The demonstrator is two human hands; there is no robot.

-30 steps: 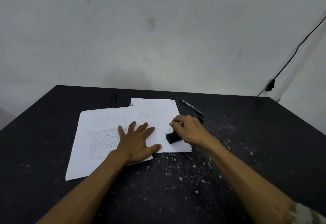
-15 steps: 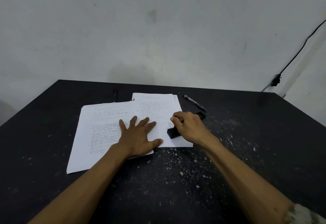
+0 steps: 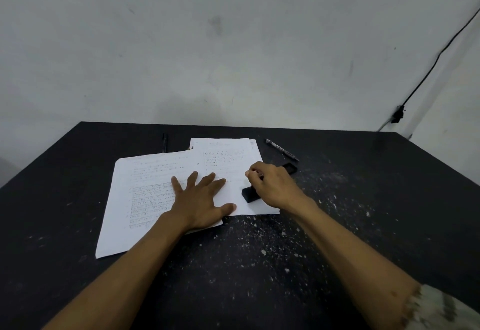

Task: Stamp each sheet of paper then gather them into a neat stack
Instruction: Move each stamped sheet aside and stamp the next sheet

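Observation:
Two overlapping groups of printed white paper lie on the black table (image 3: 363,225). The large left sheet (image 3: 135,199) is tilted; the right sheets (image 3: 228,158) lie over its far right corner. My left hand (image 3: 200,199) rests flat with fingers spread across both, pinning them. My right hand (image 3: 272,184) grips a black rectangular stamp (image 3: 250,194), whose base presses on the lower right part of the right sheet. A black stamp pad or lid (image 3: 290,167) lies just behind my right hand, partly hidden.
A dark pen (image 3: 281,149) lies right of the sheets at the back. Another black pen (image 3: 164,142) lies behind the left sheet. White specks cover the table's near middle and right. A wall rises close behind the table, with a black cable (image 3: 426,75) at right.
Both hands and the stamp stay in place on the papers. Only the head camera has shifted slightly.

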